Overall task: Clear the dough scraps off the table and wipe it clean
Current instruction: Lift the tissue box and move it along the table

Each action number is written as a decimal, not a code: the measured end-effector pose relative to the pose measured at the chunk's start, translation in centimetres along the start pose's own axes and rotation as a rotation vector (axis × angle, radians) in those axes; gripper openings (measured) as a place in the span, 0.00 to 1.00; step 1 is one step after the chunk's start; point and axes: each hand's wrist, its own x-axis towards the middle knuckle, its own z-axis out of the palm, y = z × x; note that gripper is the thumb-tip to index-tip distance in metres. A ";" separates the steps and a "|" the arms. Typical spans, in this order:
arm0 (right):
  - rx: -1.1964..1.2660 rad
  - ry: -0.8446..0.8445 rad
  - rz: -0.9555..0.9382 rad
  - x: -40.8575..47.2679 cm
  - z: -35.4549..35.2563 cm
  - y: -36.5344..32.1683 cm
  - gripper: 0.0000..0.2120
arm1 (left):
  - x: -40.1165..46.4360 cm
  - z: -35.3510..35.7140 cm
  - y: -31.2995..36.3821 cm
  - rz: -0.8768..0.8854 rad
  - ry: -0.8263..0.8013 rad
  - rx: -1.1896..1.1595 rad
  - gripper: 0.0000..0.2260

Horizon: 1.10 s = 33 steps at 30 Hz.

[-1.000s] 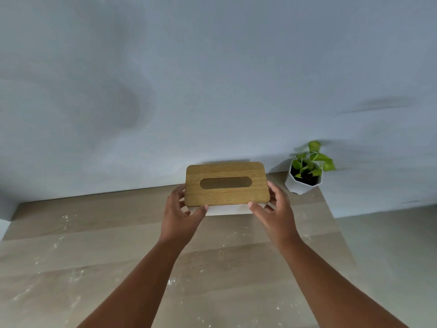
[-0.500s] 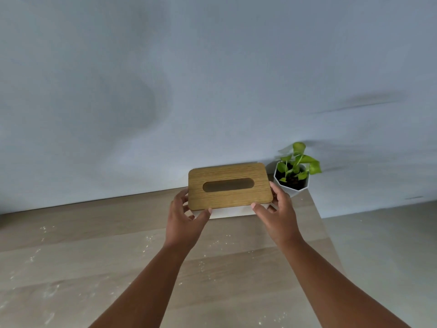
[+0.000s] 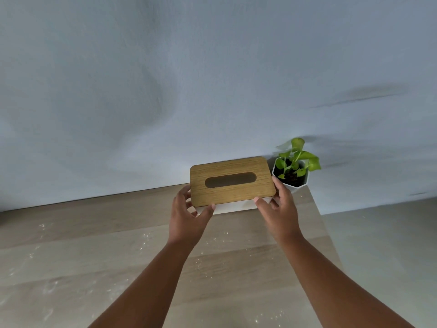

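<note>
Both hands are working the tissue box [image 3: 233,183] at the far edge of the desk [image 3: 94,252], close to the pale wall [image 3: 165,79]; the left hand [image 3: 189,216] is gripping the box's left end, thumb curling onto the near edge of the wooden lid [image 3: 260,183] and fingers wrapping around the side; the right hand [image 3: 280,209] is doing the same at the right end, thumb tip pressing at the lid's near corner, fingers curling round the short side; so each grip is closing on the box, neither hanging loose; the lid is showing a long dark oval slot [image 3: 230,180], and a strip of the white body [image 3: 233,207] is peeking out below it between the two thumbs; whether the box is resting on the desk or lifting just clear of it, I cannot tell; just beside the right hand's fingers, a small green plant [image 3: 299,159] is sitting in a white faceted pot [image 3: 301,183] in the desk's far right corner; the dough scraps [image 3: 146,235] are lying as pale flecks scattered across the wood, thin near the box, thicker towards the left and the near edge; the floor [image 3: 390,245] is showing grey beyond the desk's right side.
</note>
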 end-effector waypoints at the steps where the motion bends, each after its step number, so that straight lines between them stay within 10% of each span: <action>1: -0.003 -0.001 -0.001 0.0 0.0 0.0 0.36 | -0.1 0.0 0.1 -0.001 0.000 0.005 0.33; 33: -0.392 0.004 -0.141 -10.6 -4.0 0.2 0.35 | -12.9 -9.6 -1.2 -0.011 -0.072 0.248 0.42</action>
